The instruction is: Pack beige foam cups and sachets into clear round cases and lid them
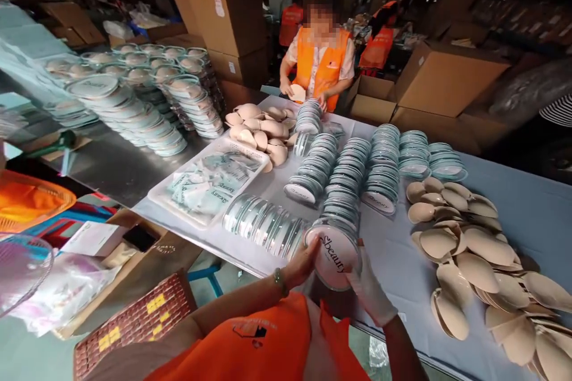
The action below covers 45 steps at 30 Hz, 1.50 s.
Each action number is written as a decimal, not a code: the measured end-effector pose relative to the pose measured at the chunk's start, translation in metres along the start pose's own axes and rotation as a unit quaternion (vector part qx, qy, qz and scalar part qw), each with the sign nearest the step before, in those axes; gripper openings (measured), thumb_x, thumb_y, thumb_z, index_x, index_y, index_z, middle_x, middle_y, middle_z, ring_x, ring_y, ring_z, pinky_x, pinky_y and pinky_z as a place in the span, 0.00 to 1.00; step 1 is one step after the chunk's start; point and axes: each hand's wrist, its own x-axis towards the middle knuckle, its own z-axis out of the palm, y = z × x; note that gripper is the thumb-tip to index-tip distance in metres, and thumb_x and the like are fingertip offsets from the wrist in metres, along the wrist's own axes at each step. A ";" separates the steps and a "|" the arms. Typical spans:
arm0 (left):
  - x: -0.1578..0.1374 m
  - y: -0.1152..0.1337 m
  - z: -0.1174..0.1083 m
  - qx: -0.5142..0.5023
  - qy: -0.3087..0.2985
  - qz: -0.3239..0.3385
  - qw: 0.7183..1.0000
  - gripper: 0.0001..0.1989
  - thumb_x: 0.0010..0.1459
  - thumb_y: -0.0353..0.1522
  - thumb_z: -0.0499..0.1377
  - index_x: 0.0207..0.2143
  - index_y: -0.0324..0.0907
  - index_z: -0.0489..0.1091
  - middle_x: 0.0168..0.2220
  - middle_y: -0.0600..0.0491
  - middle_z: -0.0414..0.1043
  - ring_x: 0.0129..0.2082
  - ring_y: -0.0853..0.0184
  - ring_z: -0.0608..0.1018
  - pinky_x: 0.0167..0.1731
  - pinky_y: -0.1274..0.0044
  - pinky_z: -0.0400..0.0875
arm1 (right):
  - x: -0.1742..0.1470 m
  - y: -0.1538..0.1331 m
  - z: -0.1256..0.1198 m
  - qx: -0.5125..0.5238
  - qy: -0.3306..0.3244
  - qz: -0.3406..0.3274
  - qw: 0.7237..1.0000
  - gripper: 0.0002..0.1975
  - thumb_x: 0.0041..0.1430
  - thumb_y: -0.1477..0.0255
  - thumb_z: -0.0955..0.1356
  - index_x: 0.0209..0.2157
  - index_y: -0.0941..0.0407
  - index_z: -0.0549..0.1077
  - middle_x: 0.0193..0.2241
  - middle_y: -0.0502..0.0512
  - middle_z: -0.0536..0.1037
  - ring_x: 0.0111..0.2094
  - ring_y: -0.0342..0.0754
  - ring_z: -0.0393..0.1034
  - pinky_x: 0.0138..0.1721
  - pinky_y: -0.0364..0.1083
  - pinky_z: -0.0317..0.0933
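My left hand (304, 263), bare with a bracelet at the wrist, grips the left edge of a round clear plastic case (331, 256) whose label reads "beauty". On its opposite edge is my right hand (372, 289), in a white glove, closed around the side. The case is tilted up with its label facing me, just over the table's front edge. A row of similar cases (263, 226) lies on edge to its left. Beyond it, stacked cases (346, 169) lean in rows. Beige bra cups (478, 268) are heaped to the right.
A white plastic basket (176, 213) holds printed packets (208, 184). Behind it are more bra cups (259, 125). A co-worker in an orange vest (324, 59) stands across the table (527, 202). More stacked cases (129, 113) fill the left table; cardboard boxes (447, 77) stand behind.
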 end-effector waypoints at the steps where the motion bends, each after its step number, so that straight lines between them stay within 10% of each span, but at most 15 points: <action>1: 0.002 -0.005 0.005 -0.001 -0.022 -0.024 0.999 0.48 0.41 0.66 0.68 0.54 0.44 0.70 0.53 0.41 0.75 0.57 0.48 0.75 0.54 0.63 0.72 | -0.001 0.004 -0.012 0.009 -0.023 0.015 1.000 0.48 0.61 0.51 0.69 0.75 0.55 0.49 0.74 0.65 0.55 0.72 0.55 0.55 0.71 0.56 0.53; 5: 0.011 -0.019 0.016 0.053 -0.005 -0.093 0.994 0.59 0.38 0.66 0.70 0.67 0.49 0.59 0.67 0.38 0.63 0.66 0.43 0.67 0.56 0.59 0.70 | 0.018 0.025 -0.092 0.015 -0.021 0.059 0.998 0.49 0.55 0.60 0.72 0.73 0.52 0.50 0.68 0.64 0.66 0.64 0.54 0.68 0.64 0.54 0.64; 9: 0.017 -0.018 0.006 0.125 0.102 -0.084 0.983 0.52 0.38 0.58 0.75 0.61 0.45 0.65 0.59 0.39 0.70 0.60 0.48 0.74 0.54 0.63 0.71 | 0.097 0.061 -0.172 -0.180 0.075 0.030 0.980 0.33 0.48 0.65 0.70 0.58 0.55 0.70 0.49 0.63 0.79 0.51 0.59 0.75 0.55 0.55 0.69; 14: 0.009 -0.001 -0.016 0.155 0.162 -0.044 0.973 0.35 0.45 0.54 0.74 0.48 0.43 0.73 0.43 0.48 0.78 0.45 0.59 0.81 0.45 0.70 0.74 | 0.209 0.113 -0.181 -0.333 0.092 -0.019 0.938 0.33 0.48 0.70 0.67 0.58 0.61 0.71 0.52 0.69 0.74 0.58 0.64 0.66 0.59 0.60 0.63; 18: -0.004 0.014 -0.047 0.208 0.240 0.051 0.947 0.33 0.49 0.54 0.71 0.49 0.42 0.73 0.42 0.46 0.79 0.44 0.57 0.83 0.43 0.69 0.76 | 0.228 0.146 -0.171 -0.405 0.146 -0.009 0.903 0.34 0.57 0.68 0.67 0.64 0.66 0.67 0.58 0.79 0.69 0.61 0.70 0.63 0.57 0.64 0.63; 23: -0.013 0.044 -0.095 0.437 0.289 0.175 0.834 0.33 0.63 0.54 0.59 0.59 0.40 0.70 0.53 0.38 0.78 0.54 0.50 0.81 0.55 0.58 0.75 | 0.178 0.140 -0.089 -0.320 0.251 -0.128 0.905 0.29 0.64 0.57 0.65 0.57 0.65 0.72 0.51 0.77 0.75 0.56 0.69 0.69 0.57 0.64 0.64; 26: -0.002 0.064 -0.115 0.692 0.165 0.141 0.689 0.40 0.60 0.47 0.66 0.70 0.44 0.62 0.71 0.37 0.60 0.73 0.43 0.59 0.71 0.46 0.47 | 0.137 0.105 0.023 -0.192 0.059 -0.158 0.967 0.33 0.62 0.54 0.67 0.62 0.61 0.68 0.49 0.69 0.78 0.45 0.59 0.76 0.50 0.57 0.71; 30: 0.022 0.071 -0.130 0.836 0.029 0.062 0.545 0.58 0.46 0.42 0.78 0.74 0.50 0.53 0.77 0.40 0.44 0.76 0.38 0.43 0.65 0.36 0.22 | 0.114 0.067 0.130 -0.178 -0.089 -0.075 0.977 0.36 0.56 0.57 0.69 0.62 0.62 0.69 0.60 0.73 0.71 0.58 0.63 0.70 0.59 0.59 0.67; 33: 0.030 0.063 -0.137 0.826 0.006 0.060 0.560 0.60 0.42 0.37 0.80 0.74 0.53 0.54 0.77 0.41 0.44 0.77 0.38 0.41 0.64 0.37 0.17 | 0.115 0.065 0.138 -0.179 -0.098 -0.014 0.979 0.29 0.59 0.63 0.64 0.60 0.59 0.72 0.50 0.66 0.79 0.52 0.59 0.75 0.54 0.54 0.70; 39: 0.028 0.055 -0.149 0.715 -0.019 0.119 0.689 0.58 0.38 0.32 0.81 0.71 0.52 0.61 0.75 0.41 0.50 0.76 0.37 0.38 0.64 0.42 0.10 | 0.096 0.076 0.101 -0.153 0.013 0.075 0.985 0.27 0.54 0.62 0.67 0.54 0.55 0.79 0.46 0.63 0.83 0.46 0.59 0.77 0.48 0.52 0.69; 45: 0.019 0.079 -0.147 0.677 -0.051 0.125 0.724 0.60 0.41 0.47 0.79 0.72 0.44 0.58 0.75 0.35 0.47 0.76 0.36 0.37 0.61 0.41 0.08 | 0.061 0.070 0.056 -0.036 0.102 0.118 0.987 0.32 0.48 0.54 0.68 0.50 0.60 0.78 0.47 0.65 0.83 0.47 0.58 0.76 0.47 0.52 0.71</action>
